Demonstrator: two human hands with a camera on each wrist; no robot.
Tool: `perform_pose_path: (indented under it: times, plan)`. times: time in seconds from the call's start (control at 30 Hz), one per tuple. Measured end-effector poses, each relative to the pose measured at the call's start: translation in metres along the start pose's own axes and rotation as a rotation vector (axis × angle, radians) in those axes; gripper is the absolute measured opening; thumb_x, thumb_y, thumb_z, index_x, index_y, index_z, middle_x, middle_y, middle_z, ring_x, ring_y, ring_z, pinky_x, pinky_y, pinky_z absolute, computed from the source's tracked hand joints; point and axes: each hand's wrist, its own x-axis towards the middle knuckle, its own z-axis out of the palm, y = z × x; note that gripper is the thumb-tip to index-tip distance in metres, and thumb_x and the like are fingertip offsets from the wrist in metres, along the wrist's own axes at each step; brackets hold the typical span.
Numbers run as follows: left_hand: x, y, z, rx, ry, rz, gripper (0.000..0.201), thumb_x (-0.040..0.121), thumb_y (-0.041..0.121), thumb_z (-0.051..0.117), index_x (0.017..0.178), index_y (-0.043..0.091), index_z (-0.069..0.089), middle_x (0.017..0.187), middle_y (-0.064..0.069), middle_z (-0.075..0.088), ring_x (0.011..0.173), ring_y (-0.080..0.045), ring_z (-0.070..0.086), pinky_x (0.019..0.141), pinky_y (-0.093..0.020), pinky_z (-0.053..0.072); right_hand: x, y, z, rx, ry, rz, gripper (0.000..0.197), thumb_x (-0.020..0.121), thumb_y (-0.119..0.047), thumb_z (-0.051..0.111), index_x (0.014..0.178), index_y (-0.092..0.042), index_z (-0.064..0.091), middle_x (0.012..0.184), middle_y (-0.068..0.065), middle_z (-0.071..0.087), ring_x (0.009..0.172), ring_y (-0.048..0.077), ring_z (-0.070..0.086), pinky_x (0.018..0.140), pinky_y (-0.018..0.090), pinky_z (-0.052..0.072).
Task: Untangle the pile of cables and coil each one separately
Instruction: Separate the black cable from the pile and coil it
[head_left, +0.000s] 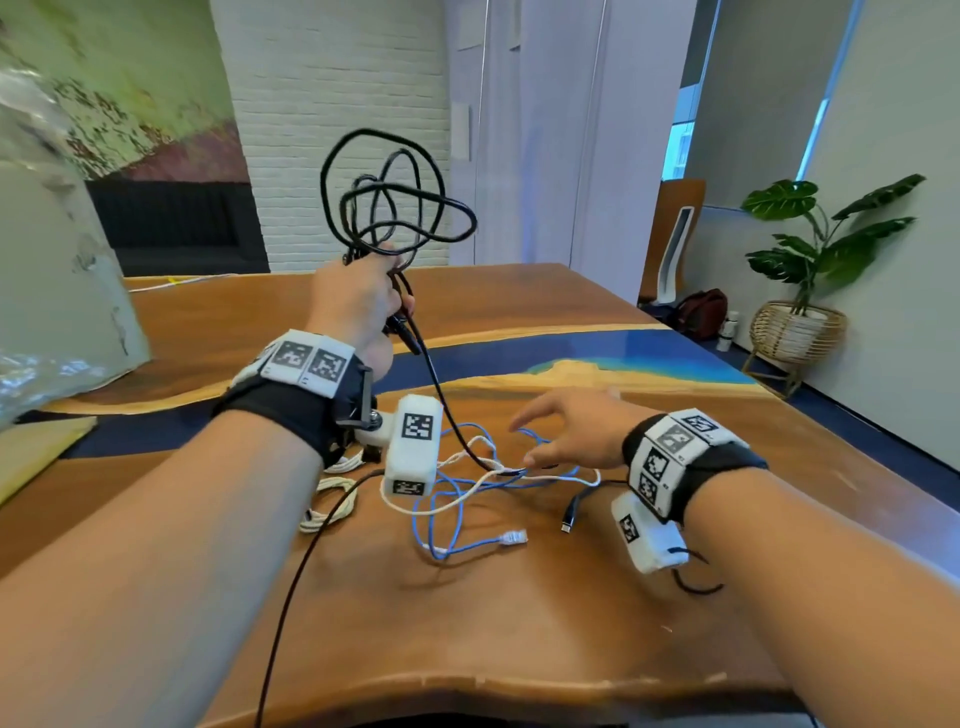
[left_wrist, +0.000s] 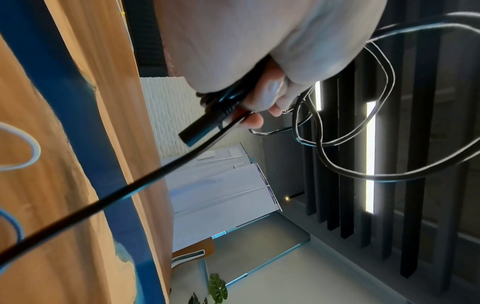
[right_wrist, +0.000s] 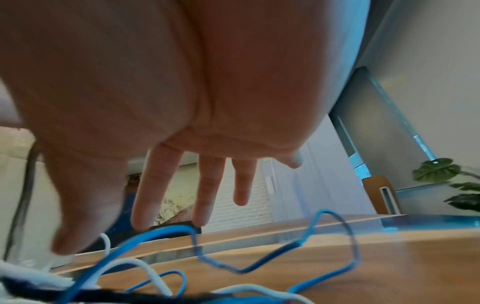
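Probably the black cable (head_left: 400, 208), clamped in the left hand (head_left: 358, 301), stays springy; the right hand (head_left: 566, 431), fingers spread, should take its trailing strand.

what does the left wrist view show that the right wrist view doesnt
Only the left wrist view shows the left hand gripping the black cable, its loops raised and its plug jutting from the fist. Only the right wrist view shows the right hand, fingers straight, over the blue cable and white cable, holding nothing. Both show the wooden table.
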Motion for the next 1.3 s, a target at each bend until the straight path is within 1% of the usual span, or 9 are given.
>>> perform_pose_path:
  times: [0.13,0.33,0.57,0.7,0.83,0.97,1.07,1.17,1.3]
  plan:
    - [-0.012,0.000,0.001,0.111,-0.040,0.036,0.023,0.101,0.010,0.060,0.078,0.014,0.055,0.043,0.009,0.028,0.039,-0.011,0.027,0.056,-0.031,0.042,0.009,-0.021,0.009,-0.077,-0.037,0.032,0.018,0.087,-0.053,0.073,0.080,-0.037,0.070,0.088,-0.021,0.066,0.106,0.012,0.058,0.117,0.068,0.010]
    - [-0.013,0.018,-0.012,0.151,-0.013,0.116,0.026,0.098,0.016,0.065,0.074,0.017,0.055,0.049,0.005,0.028,0.043,-0.015,0.028,0.057,-0.034,0.043,0.018,-0.023,0.022,-0.217,-0.112,0.185,0.031,0.083,-0.042,0.079,0.112,-0.035,0.070,0.117,-0.009,0.070,0.124,0.023,0.058,0.116,0.071,0.004]
    - [-0.004,0.044,-0.029,0.499,0.022,0.299,0.042,0.093,0.030,0.072,0.057,0.023,0.051,0.052,0.000,0.044,0.048,-0.019,0.048,0.059,-0.038,0.047,0.012,-0.008,0.010,-0.218,0.060,0.327,0.016,0.090,-0.046,0.067,0.096,-0.033,0.073,0.106,-0.008,0.073,0.114,0.026,0.063,0.114,0.072,0.004]
    - [-0.012,0.023,-0.019,0.407,0.023,0.211,0.035,0.094,0.024,0.070,0.063,0.019,0.054,0.051,0.005,0.041,0.045,-0.015,0.044,0.061,-0.037,0.049,0.011,-0.061,-0.007,0.483,0.181,-0.033,0.037,0.095,-0.008,0.055,0.124,-0.026,0.069,0.115,-0.005,0.071,0.112,0.019,0.066,0.102,0.039,0.049]
    - [-0.022,0.017,-0.003,0.419,-0.056,0.215,0.033,0.098,0.020,0.065,0.066,0.020,0.056,0.056,0.007,0.046,0.050,-0.014,0.047,0.060,-0.034,0.051,0.010,-0.118,-0.009,0.813,0.024,-0.212,0.058,0.094,-0.039,0.069,0.147,-0.032,0.046,0.124,0.002,0.071,0.108,0.023,0.071,0.097,0.046,0.054]
    - [-0.028,0.031,-0.003,0.505,-0.095,0.256,0.034,0.097,0.023,0.067,0.066,0.018,0.052,0.058,0.000,0.046,0.055,-0.020,0.050,0.056,-0.037,0.046,0.020,-0.144,-0.016,1.098,0.274,-0.238,0.017,0.106,-0.023,0.053,0.117,-0.021,0.066,0.059,-0.015,0.060,0.058,0.014,0.055,0.063,0.040,0.057]
    - [-0.026,0.044,-0.011,0.543,-0.098,0.292,0.031,0.094,0.019,0.070,0.066,0.019,0.058,0.062,-0.001,0.050,0.060,-0.020,0.049,0.055,-0.033,0.050,0.020,-0.131,-0.043,0.988,0.535,-0.156,0.026,0.103,-0.023,0.055,0.084,-0.029,0.072,0.058,-0.018,0.055,0.044,0.003,0.042,0.044,0.021,0.038]
    - [-0.022,0.045,-0.021,0.616,-0.178,0.198,0.017,0.094,0.024,0.070,0.084,0.009,0.072,0.064,0.002,0.047,0.061,-0.018,0.047,0.061,-0.035,0.051,0.008,-0.095,-0.072,0.642,0.732,-0.134,0.033,0.101,-0.026,0.058,0.069,-0.028,0.067,0.058,-0.010,0.054,0.054,0.014,0.048,0.055,0.027,0.034]
    - [-0.022,0.034,-0.039,0.707,-0.343,0.046,0.013,0.097,0.016,0.062,0.094,0.006,0.069,0.061,0.003,0.034,0.056,-0.018,0.034,0.065,-0.035,0.040,-0.004,-0.024,-0.080,0.049,0.611,0.212,0.028,0.104,-0.027,0.048,0.111,-0.021,0.074,0.111,0.010,0.073,0.101,0.034,0.065,0.085,0.038,0.051]
